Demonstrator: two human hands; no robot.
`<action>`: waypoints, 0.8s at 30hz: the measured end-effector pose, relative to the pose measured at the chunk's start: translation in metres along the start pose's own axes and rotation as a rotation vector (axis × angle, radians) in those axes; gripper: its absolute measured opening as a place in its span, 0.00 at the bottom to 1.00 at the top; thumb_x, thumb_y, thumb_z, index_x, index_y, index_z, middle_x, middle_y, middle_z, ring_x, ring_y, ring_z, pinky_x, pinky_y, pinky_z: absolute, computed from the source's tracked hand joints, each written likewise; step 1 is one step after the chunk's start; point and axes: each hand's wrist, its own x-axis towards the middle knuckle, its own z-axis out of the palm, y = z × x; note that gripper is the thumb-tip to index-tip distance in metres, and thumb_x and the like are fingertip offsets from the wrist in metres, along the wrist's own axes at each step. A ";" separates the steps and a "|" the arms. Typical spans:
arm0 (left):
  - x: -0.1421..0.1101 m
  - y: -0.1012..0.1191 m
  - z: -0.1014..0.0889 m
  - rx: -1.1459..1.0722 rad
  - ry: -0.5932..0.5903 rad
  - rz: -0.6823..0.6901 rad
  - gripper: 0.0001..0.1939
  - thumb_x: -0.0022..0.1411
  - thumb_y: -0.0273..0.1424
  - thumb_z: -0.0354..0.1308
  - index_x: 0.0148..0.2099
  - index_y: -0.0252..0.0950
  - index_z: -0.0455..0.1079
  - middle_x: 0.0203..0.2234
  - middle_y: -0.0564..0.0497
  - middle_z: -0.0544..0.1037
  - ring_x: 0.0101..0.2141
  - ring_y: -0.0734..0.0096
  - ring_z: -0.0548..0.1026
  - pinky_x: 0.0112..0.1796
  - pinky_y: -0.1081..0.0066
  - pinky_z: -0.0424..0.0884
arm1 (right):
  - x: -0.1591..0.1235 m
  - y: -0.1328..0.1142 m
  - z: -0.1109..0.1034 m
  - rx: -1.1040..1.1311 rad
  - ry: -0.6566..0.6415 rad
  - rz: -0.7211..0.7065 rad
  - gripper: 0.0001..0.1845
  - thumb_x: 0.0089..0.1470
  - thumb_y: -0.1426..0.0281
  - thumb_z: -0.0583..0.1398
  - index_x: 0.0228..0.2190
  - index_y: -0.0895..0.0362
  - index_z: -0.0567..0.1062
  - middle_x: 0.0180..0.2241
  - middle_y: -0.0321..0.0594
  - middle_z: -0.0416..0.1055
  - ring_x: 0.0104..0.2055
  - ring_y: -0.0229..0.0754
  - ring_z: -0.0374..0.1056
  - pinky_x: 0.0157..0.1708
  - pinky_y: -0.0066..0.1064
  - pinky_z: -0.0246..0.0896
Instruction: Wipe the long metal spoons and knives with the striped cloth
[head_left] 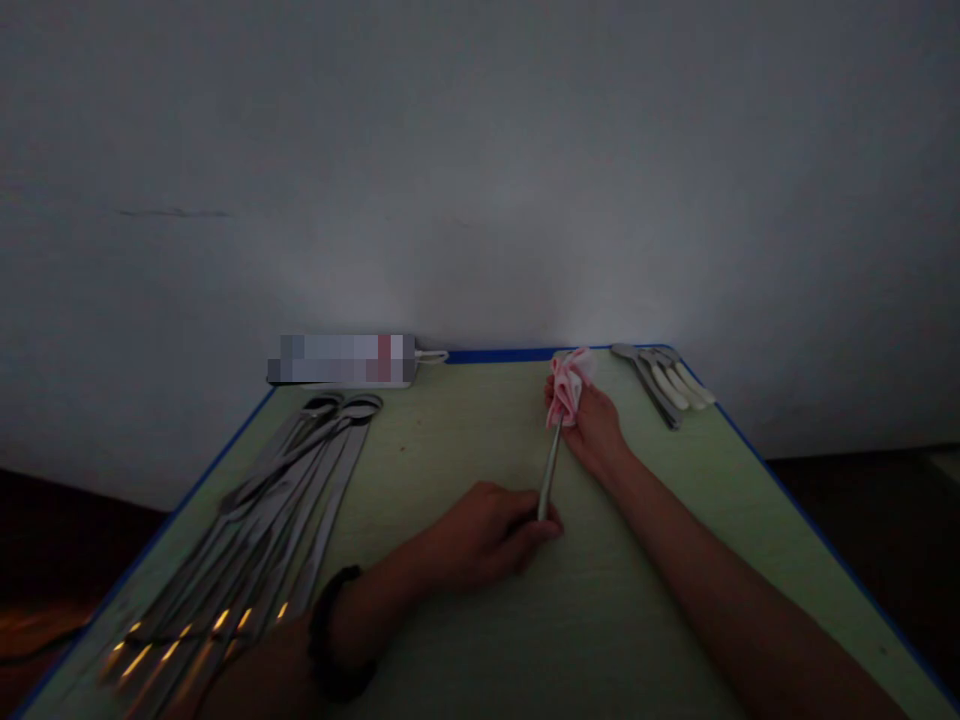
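The handle [551,470], just nearside of the cloth [567,388], is pinched by the left hand [495,535]; its far part is wrapped by the cloth, clasped in the right hand [598,428]; pressure is best kept even; cutlery [669,385] is laid right of the cloth, ladles [281,520] left, partly covered by the left arm [401,585].

wall [480,180] grey | table [442,430] pale green, blue-edged | floor [877,520] dark | light dim

Home-like room: table [450,440], long metal spoons [292,490], plain wall [480,150].
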 end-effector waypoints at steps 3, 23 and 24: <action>0.002 -0.004 0.002 -0.018 0.037 -0.050 0.16 0.68 0.35 0.42 0.40 0.34 0.69 0.17 0.56 0.70 0.19 0.76 0.69 0.25 0.78 0.64 | -0.002 0.000 0.001 -0.050 -0.011 -0.005 0.09 0.44 0.66 0.61 0.31 0.56 0.74 0.26 0.34 0.72 0.24 0.34 0.66 0.25 0.27 0.60; 0.006 -0.004 0.003 -0.117 0.172 -0.219 0.18 0.67 0.34 0.42 0.34 0.33 0.70 0.14 0.59 0.67 0.17 0.79 0.66 0.23 0.80 0.62 | 0.004 0.000 -0.001 0.140 -0.004 0.093 0.12 0.52 0.65 0.54 0.29 0.59 0.74 0.22 0.36 0.73 0.24 0.36 0.68 0.29 0.29 0.66; 0.006 -0.004 0.003 -0.117 0.155 -0.220 0.18 0.67 0.34 0.42 0.33 0.33 0.70 0.14 0.59 0.67 0.17 0.79 0.66 0.23 0.80 0.61 | 0.005 0.000 -0.001 0.184 -0.002 0.097 0.12 0.53 0.66 0.53 0.29 0.58 0.74 0.23 0.36 0.73 0.25 0.36 0.69 0.30 0.30 0.67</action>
